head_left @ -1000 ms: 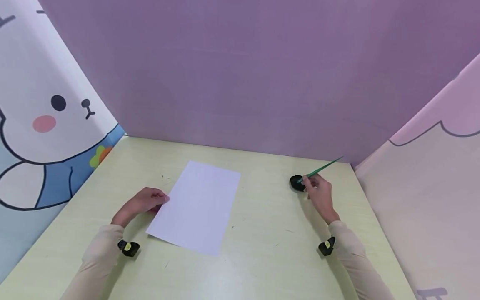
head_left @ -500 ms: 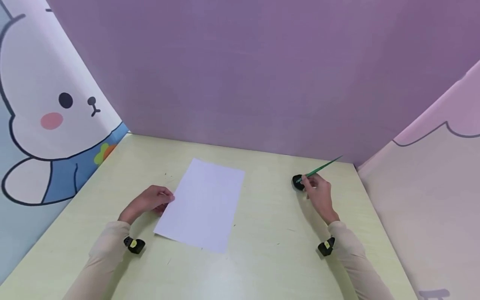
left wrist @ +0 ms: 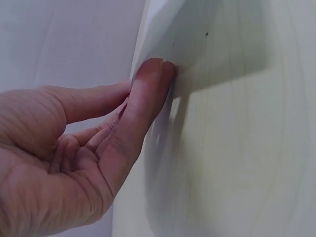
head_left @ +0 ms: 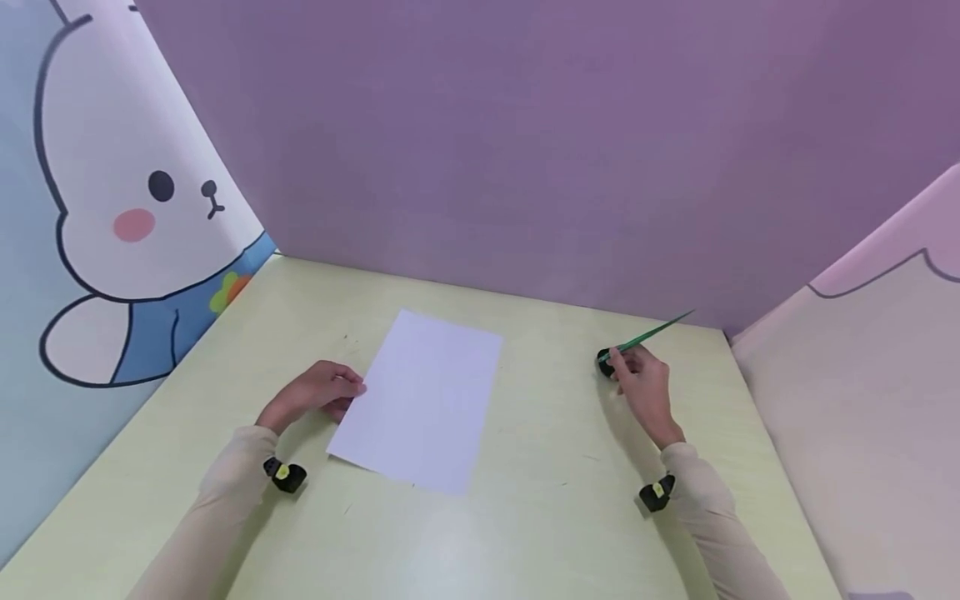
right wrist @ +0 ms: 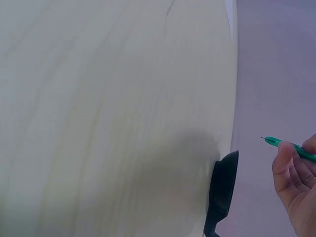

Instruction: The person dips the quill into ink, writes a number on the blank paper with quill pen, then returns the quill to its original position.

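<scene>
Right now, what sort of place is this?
Likely a screened-off tabletop booth, perhaps for recording: a pale table, a plain purple backdrop behind it, and a cartoon-printed panel along its left side.

From my head I look forward and down, well back, taking in my left hand [head_left: 313,393], right hand [head_left: 648,387], the white paper [head_left: 423,404] and the bench [head_left: 540,525] to its far edge. My left wrist camera [head_left: 289,477] sees that same left hand close up, the bench tipped sideways. My right wrist camera [head_left: 656,495] looks low across the bench toward the purple wall [head_left: 525,167], sharing the green pen [right wrist: 279,142] and black object [right wrist: 223,185] with the head view.
</scene>
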A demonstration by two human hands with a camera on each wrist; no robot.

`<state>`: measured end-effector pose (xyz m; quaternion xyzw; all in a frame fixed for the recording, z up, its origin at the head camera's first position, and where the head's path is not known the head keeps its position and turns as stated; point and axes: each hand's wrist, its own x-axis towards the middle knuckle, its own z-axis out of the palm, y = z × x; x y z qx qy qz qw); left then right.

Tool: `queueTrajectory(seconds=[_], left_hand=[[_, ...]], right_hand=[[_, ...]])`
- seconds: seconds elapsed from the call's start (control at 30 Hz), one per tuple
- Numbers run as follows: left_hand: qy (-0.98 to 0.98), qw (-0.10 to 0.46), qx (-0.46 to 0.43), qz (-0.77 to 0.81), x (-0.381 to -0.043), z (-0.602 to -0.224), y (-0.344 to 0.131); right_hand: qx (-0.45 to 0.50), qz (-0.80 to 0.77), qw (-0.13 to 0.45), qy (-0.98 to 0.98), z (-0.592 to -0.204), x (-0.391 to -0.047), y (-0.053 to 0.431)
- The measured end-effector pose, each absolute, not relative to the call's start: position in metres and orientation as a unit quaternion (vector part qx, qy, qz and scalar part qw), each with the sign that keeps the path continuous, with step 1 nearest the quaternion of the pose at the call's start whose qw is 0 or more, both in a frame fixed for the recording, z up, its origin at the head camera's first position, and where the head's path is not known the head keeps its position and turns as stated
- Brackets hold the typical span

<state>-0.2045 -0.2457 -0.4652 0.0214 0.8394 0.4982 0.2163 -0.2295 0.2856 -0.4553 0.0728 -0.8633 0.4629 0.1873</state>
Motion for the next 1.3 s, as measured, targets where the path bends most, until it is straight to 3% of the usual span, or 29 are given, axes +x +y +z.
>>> queueTrajectory(seconds=[1.3], left_hand=[[0.825, 0.233, 0.018, 0.515, -0.2, -0.476, -0.213]], right_hand=[[0.072, 0.48, 0.193, -0.853, -0.464, -0.232, 0.275]])
